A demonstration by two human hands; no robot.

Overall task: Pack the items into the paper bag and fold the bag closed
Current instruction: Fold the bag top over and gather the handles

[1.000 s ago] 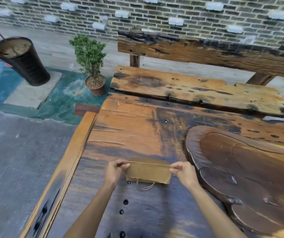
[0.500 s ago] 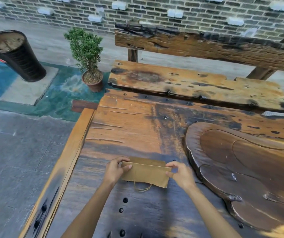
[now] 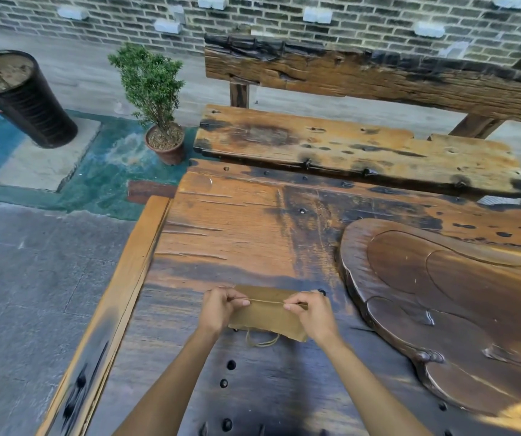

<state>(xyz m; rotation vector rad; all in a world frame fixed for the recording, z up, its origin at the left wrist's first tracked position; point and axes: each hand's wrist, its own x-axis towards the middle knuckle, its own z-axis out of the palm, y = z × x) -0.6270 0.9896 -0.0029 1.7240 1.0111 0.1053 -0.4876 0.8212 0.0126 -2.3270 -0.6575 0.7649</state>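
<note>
A small brown paper bag (image 3: 267, 317) lies flat on the wooden table (image 3: 237, 234), near its front left part. A twine handle loop (image 3: 262, 341) sticks out from the bag's near edge. My left hand (image 3: 219, 309) pinches the left end of the bag's folded top edge. My right hand (image 3: 311, 313) pinches the right end of the same edge. The fold runs as a thin line between my fingertips. No other items show; whatever is inside the bag is hidden.
A carved dark wooden tray (image 3: 451, 309) fills the table's right side. Beyond the table stands a rough wooden bench (image 3: 356, 149). A potted shrub (image 3: 155, 99) and a tall black bin (image 3: 20, 96) stand on the floor at the left, before a brick wall.
Both hands have folded the bag's top edge over toward me and now sit closer together on the fold. The bag looks shorter than a second ago.
</note>
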